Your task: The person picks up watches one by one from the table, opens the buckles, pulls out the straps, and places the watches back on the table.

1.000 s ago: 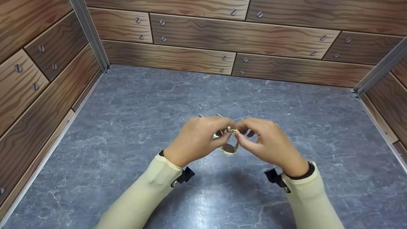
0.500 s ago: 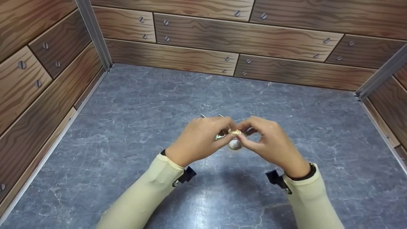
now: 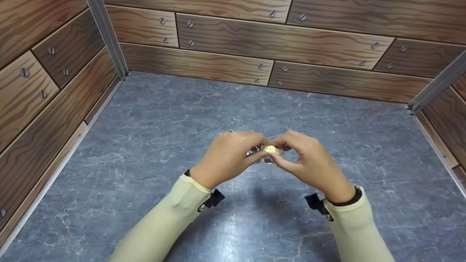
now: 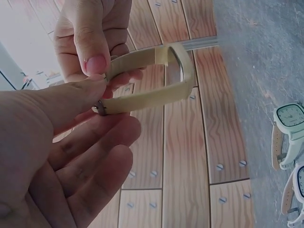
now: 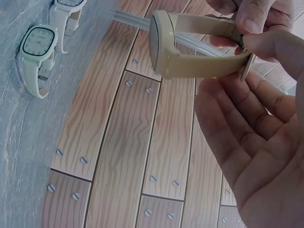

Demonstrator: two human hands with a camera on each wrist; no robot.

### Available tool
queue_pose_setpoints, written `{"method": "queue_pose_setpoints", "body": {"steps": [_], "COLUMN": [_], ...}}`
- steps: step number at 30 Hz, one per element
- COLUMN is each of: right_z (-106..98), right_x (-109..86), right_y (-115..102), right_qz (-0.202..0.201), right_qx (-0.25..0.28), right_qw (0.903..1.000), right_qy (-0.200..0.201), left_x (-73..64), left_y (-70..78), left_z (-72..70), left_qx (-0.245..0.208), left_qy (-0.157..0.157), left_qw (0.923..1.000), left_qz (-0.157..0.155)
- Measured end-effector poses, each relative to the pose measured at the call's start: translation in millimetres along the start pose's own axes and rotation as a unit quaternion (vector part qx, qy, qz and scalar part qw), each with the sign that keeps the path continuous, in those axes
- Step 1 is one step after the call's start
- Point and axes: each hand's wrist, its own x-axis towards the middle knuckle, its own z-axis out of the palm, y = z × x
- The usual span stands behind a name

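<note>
Between my two hands is a beige wristwatch (image 4: 147, 99), its strap closed into a loop with the case at the far side. My left hand (image 3: 229, 156) pinches the strap by the metal buckle (image 4: 99, 108) between thumb and fingers. From the other side, my right hand (image 3: 309, 163) pinches the same buckle end, its thumb right at the strap. In the right wrist view the case (image 5: 164, 45) stands edge-on, the dial turned away from the hands. The two thumbs nearly meet, and they partly hide the buckle.
On the grey marbled tabletop (image 3: 182, 105) lie a mint-green watch (image 5: 39, 42) and a white watch (image 5: 70, 2), mostly hidden behind my left hand in the head view. Wood-pattern panels (image 3: 218, 36) wall in the back and sides.
The beige watch has turned in my fingers: its loop hung below the thumbs, and now its case has swung up and away behind them. My hands stay almost in place.
</note>
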Motion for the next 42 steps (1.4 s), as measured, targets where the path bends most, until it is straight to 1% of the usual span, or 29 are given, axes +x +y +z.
{"method": "queue_pose_setpoints", "body": {"steps": [3, 7, 10, 13, 16, 21, 25, 30, 35, 39, 42], "right_z": [-0.5, -1.9, -1.9, -1.6, -1.6, -1.8, -2.3, -3.7, -4.1, -4.5, -5.5], "right_x": [0.0, -0.7, -0.7, -0.7, -0.9, -0.7, -0.7, -0.5, 0.0, -0.2, -0.8], "right_y": [1.0, 1.4, 0.9, 0.5, 0.0, -1.9, -2.4, -2.2, 0.0, 1.5, 1.5], "right_qz": [-0.012, -0.015, -0.021, -0.032, -0.037, -0.039, -0.043, -0.052, -0.046, -0.038, -0.035], "right_qx": [-0.02, -0.047, -0.061, -0.065, -0.062, -0.06, -0.056, -0.054, -0.059, -0.044, -0.028], "right_qw": [0.9997, 0.9987, 0.9977, 0.9972, 0.9973, 0.9975, 0.9975, 0.9971, 0.997, 0.9981, 0.9988], "right_qy": [0.007, 0.014, 0.018, 0.016, 0.011, 0.003, 0.002, 0.014, 0.021, 0.022, 0.018], "left_x": [0.6, 0.3, 0.3, 0.3, -0.4, -1.6, -1.2, -0.5, -0.4, 0.2, 0.9], "left_y": [-1.1, -2.3, -2.2, -1.8, -2.4, -4.4, -5.9, -6.4, -7.2, -6.8, -6.4], "left_z": [0.1, -1.7, -2.5, -2.2, -1.0, 0.8, 1.8, 2.2, 3.3, 4.3, 4.9], "left_qx": [-0.001, -0.004, 0.003, 0.015, 0.024, 0.018, 0.014, 0.015, 0.019, 0.015, 0.012], "left_qy": [0.009, 0.018, 0.016, 0.01, 0.002, -0.003, 0.011, 0.027, 0.044, 0.057, 0.06], "left_qw": [0.9999, 0.9998, 0.9999, 0.9998, 0.9996, 0.9997, 0.9996, 0.9988, 0.9979, 0.9971, 0.9968], "left_qz": [0.007, 0.003, 0.0, 0.005, 0.012, 0.014, 0.022, 0.037, 0.043, 0.049, 0.052]}}
